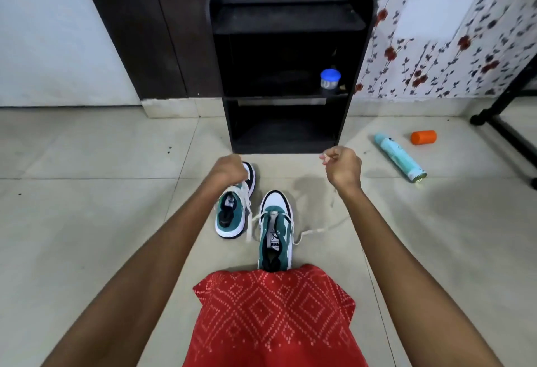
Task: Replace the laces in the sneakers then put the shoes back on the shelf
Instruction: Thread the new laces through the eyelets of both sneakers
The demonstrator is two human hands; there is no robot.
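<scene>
Red patterned cloth (273, 317) lay nearest, over the person's lap. Beyond it stood the green-and-white sneaker with black trim (275, 230), its white flat lace (312, 231) through the lowest eyelets only. The right hand (343, 167) was closed in a fist on one end of the lace, lifted well above the shoe. The left hand (229, 170) was also closed, gripping the other end, just over the second sneaker (232, 212), which lay beside it. The black wooden shelf (286, 70) waited beyond the fingers. In my judgement, an uneven pull could leave one end too short, or drag the light shoe sideways.
</scene>
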